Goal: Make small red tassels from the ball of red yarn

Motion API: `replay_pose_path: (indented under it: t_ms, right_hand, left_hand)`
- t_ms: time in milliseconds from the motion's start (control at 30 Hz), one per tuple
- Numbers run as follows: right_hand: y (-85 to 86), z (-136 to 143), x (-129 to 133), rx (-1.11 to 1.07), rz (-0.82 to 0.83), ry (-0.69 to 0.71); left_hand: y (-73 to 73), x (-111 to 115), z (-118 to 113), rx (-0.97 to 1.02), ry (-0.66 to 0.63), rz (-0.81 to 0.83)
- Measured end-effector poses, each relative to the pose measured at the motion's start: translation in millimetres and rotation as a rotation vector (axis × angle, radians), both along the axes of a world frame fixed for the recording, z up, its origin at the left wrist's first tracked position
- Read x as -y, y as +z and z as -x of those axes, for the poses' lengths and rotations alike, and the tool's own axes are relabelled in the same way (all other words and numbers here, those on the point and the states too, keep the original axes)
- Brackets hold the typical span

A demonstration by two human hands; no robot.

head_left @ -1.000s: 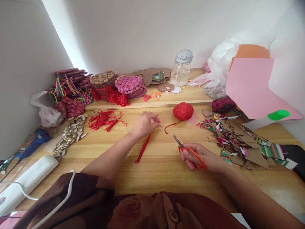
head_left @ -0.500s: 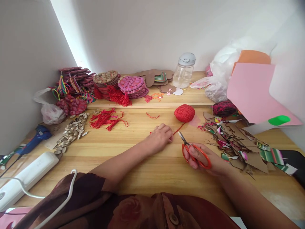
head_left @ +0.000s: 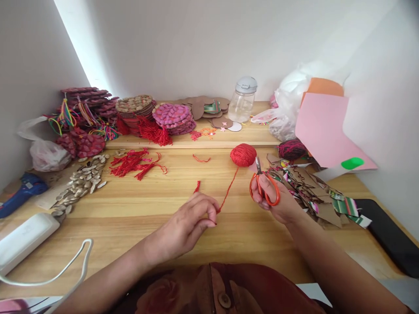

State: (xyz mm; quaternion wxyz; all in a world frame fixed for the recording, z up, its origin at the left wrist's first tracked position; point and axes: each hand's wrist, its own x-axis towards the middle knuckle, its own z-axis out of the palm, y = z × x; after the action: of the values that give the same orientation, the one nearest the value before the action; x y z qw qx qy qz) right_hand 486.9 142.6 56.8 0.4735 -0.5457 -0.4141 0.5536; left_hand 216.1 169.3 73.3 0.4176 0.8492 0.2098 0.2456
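My left hand [head_left: 196,218] pinches the end of a strand of red yarn [head_left: 228,190] between thumb and fingers. The strand runs up, stretched nearly straight, to a red yarn ball [head_left: 243,155] on the table. In my right hand [head_left: 271,196] is a pair of scissors [head_left: 273,192] with orange handles, its blades pointing up beside the ball and looking closed. Just beyond my left knuckles lies a short red yarn piece [head_left: 197,186], partly hidden by the hand. Another cut strand [head_left: 200,158] lies farther back, and a pile of red tassels [head_left: 134,164] is to the left.
Cardboard scraps [head_left: 317,187] lie on the right, near a black phone-like slab [head_left: 386,231]. Seed shells [head_left: 81,181], a blue glue gun [head_left: 22,192] and a white power strip [head_left: 28,242] are on the left. A water bottle [head_left: 242,102] and stacked coasters [head_left: 175,117] stand on the back ledge.
My left hand has come toward me, drawing the red strand out from the ball. My right hand with the scissors has moved up close to the ball. The view has shifted slightly.
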Motion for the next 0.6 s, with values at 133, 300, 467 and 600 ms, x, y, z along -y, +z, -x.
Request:
replay_pose_path:
  t_ms: [133,300,467,600]
  right_hand:
    - [0.8,2.7,-0.7,-0.020,0.003,-0.028]
    - [9.7,11.3,7.9,0.047,0.138,0.164]
    - [7.2,29.7,20.2,0.023,0.273,0.502]
    - [-0.4,41.7,21.7,-0.022,0.345,0.642]
  left_hand:
    - [12.5,8.2,26.5,0.063,0.152,0.030]
    - [12.3,11.8,46.1,0.130,0.262,0.073]
    - [-1.3,20.7,53.7,0.184,0.302,0.178]
    - [-6.5,28.5,61.0,0.226,0.320,0.261]
